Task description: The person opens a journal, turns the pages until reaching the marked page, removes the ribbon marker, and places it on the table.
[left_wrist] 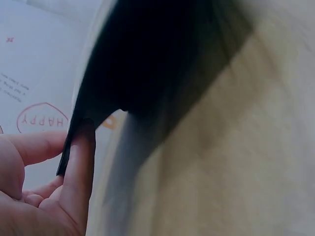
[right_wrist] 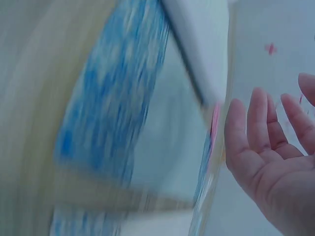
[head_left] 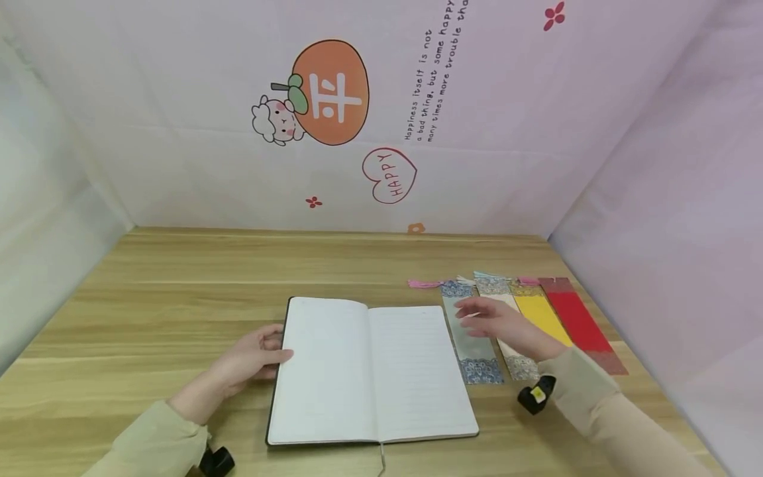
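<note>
An opened notebook (head_left: 334, 371) with a black cover lies on the table, its left page blank and its right page faintly lined. My left hand (head_left: 253, 358) pinches the left cover edge, thumb on top and fingers beneath; the left wrist view shows the dark cover (left_wrist: 133, 54) between thumb and fingers. Over the bookmarks hovers my right hand (head_left: 501, 324), fingers loosely bent and holding nothing. Under it lie a pale grey-blue bookmark (head_left: 477, 368) with blue lace-patterned ends and a white bookmark (head_left: 517, 361). Farther right are a yellow bookmark (head_left: 545, 315) and a red one (head_left: 581, 318).
Tassels top the bookmarks, among them a pink tassel (head_left: 424, 284). A ribbon (head_left: 382, 457) hangs from the notebook's lower edge. The wooden table (head_left: 149, 298) meets a printed white back cloth (head_left: 208, 185), with a pale cloth wall (head_left: 673, 232) at the right.
</note>
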{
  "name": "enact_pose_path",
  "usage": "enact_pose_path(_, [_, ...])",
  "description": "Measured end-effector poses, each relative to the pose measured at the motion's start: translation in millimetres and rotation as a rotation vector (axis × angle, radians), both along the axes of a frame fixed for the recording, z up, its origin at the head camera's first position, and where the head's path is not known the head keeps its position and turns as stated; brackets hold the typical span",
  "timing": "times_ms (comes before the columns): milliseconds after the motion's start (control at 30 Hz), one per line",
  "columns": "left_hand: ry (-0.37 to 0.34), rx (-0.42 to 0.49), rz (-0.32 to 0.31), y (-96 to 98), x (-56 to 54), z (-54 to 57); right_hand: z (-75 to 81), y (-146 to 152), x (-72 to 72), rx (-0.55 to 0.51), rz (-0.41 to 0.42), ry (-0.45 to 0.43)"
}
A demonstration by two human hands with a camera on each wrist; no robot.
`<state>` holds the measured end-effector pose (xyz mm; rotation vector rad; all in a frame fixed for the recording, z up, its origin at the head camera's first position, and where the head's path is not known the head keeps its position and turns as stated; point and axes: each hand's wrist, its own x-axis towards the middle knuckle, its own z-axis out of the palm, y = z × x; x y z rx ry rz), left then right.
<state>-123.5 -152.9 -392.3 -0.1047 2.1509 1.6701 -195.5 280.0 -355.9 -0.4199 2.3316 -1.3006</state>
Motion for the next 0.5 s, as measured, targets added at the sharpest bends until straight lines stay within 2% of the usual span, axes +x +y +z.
enact_pose_path(167, [0.043, 0.026, -0.005, 8.8, -1.0, 20.5, 0.9, -39.3, 15.3, -0.08, 0.087, -0.06])
enact_pose_path(300, [0.084, 0.048, -0.02, 18.7, -0.8, 36.2, 4.0, -65.8, 26.6, -0.123, 0.141, -0.067])
enact_pose_path(400, [0.112, 0.1, -0.023, 28.8, -0.9, 45.5, 9.0, -83.6, 34.7, -0.167, 0.164, -0.078])
enact_pose_path(500, [0.149, 0.191, -0.055, 41.7, -2.4, 52.5, 12.3, -96.4, 40.7, -0.238, 0.19, -0.11])
